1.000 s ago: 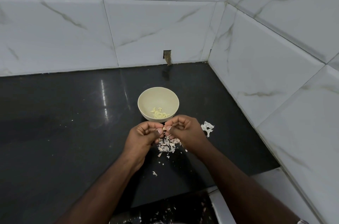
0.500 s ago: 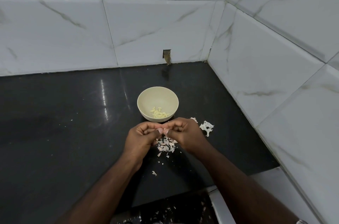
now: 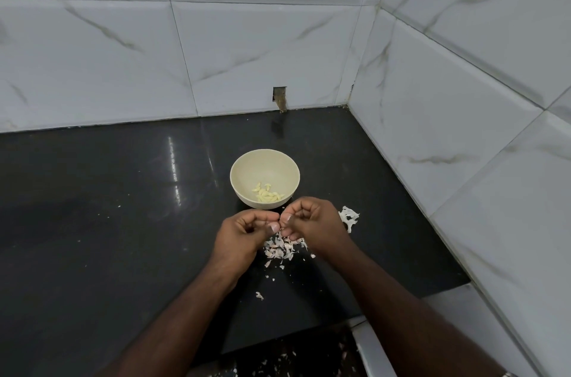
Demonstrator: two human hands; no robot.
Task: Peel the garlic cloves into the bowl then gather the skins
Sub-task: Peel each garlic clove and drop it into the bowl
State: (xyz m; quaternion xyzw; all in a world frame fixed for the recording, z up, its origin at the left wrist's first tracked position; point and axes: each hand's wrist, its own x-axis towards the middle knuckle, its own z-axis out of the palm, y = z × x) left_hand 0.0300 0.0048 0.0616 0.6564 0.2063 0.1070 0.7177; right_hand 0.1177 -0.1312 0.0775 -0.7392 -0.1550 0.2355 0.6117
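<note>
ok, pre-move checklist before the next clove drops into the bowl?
1. Bowl upright on the counter, mouth clear: ok.
2. Peeled cloves already in the bowl, no skins seen among them: ok.
3. Left hand and right hand meet fingertip to fingertip just short of the bowl, both curled: ok.
4. Clove between the fingertips fully peeled: cannot tell, it is hidden.
5. Skins piled under the hands, outside the bowl: ok.
6. Skins gathered in one heap: not ok, a separate clump lies right of the right hand and stray bits lie nearer the person.
</note>
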